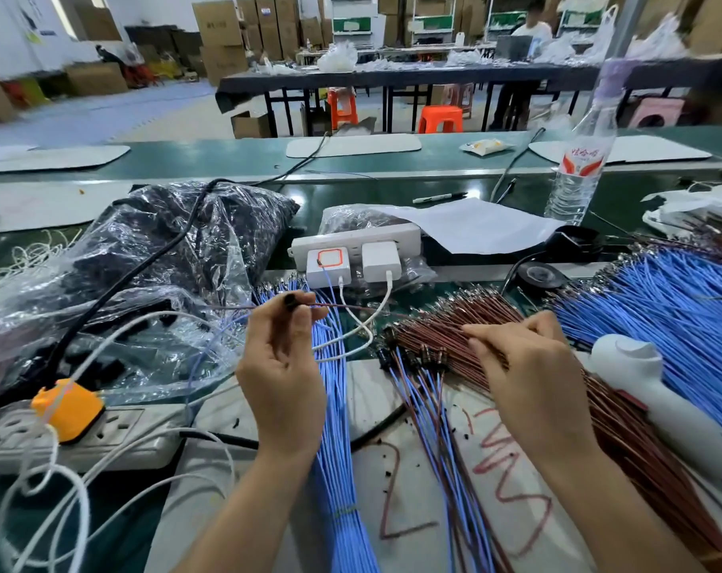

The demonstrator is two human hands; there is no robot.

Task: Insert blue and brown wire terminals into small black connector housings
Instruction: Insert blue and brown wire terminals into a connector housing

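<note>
We pinch the housing (290,301) just above the middle of the frame, the thumb and fingers of our left hand (283,366) clamped on it. The hand is raised off the desk (371,188), probably so the openings face us. A thin brown wire (351,308) runs from the housing toward the right; whether its terminal is fully seated is too small to tell.

Our right hand (529,366), right of centre, lies on the brown heap (454,320). Its fingers are stretched out, close together and clamped on nothing that we can see. We judge it is feeling for one wire to separate from the rest.

The brown heap fans with its metal ends toward the top of the frame, so a terminal comes to hand first. The blue bundle (334,428) lies under our left wrist, running to the bottom edge and close enough to reach.

Between the hands lie the finished pairs (425,378), their black housings at the upper end, set apart from the raw stock.

Farther out, a power strip (351,237) sits above the centre, a crumpled bag (165,241) at the left and a bottle (578,159) at the upper right.
</note>
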